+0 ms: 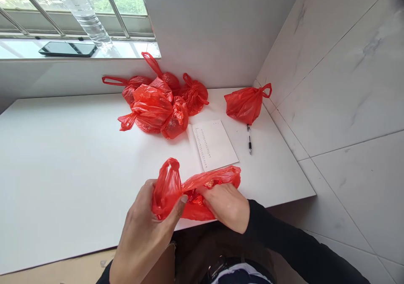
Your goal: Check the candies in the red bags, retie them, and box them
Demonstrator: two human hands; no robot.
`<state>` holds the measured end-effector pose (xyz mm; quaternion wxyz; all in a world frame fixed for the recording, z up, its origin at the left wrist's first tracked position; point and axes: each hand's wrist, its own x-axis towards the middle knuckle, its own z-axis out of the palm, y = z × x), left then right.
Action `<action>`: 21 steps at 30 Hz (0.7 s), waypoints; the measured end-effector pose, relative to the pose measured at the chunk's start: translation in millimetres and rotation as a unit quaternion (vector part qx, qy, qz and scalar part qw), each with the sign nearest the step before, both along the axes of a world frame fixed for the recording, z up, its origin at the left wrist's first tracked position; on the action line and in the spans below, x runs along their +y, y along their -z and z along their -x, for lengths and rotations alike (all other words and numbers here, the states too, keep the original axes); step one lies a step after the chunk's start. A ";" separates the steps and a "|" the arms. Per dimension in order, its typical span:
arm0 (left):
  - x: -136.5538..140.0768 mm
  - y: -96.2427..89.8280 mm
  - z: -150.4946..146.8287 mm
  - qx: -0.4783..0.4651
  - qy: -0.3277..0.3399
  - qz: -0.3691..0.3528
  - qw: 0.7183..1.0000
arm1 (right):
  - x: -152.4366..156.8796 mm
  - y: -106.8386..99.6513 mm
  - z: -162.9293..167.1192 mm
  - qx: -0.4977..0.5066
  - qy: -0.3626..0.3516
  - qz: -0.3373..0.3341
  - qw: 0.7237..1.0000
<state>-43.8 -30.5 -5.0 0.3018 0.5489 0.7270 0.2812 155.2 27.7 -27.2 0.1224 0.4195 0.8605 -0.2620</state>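
Observation:
At the table's front edge, my left hand (147, 225) grips an opened red plastic bag (197, 212) by its left side, thumb pressed on the film near a handle loop. My right hand (229, 206) reaches into the mouth of this bag, so its fingers are hidden. Small red and patterned pieces (196, 197) show inside, too covered to name. Just beyond the bag lies an open notebook (216, 145) with rows of small marks on its page.
Several tied red bags (153, 107) are heaped against the back wall. Another tied red bag (244, 105) sits at the right, with a pen (249, 141) below it. A phone (67, 49) and a clear plastic bottle (91, 25) are on the windowsill. Tiled wall (347, 86) bounds the right.

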 end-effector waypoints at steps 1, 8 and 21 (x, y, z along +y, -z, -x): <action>1.6 1.4 -0.6 0.001 -0.005 0.005 1.000 | -1.7 3.1 2.9 0.000 -0.016 -0.002 1.000; -1.0 12.5 11.6 0.023 0.014 -0.022 0.999 | -0.3 17.2 23.6 -0.009 -0.053 -0.025 0.998; 1.8 -7.0 8.7 -0.127 -0.049 0.023 0.990 | -11.9 28.2 50.5 0.010 -0.070 -0.026 0.997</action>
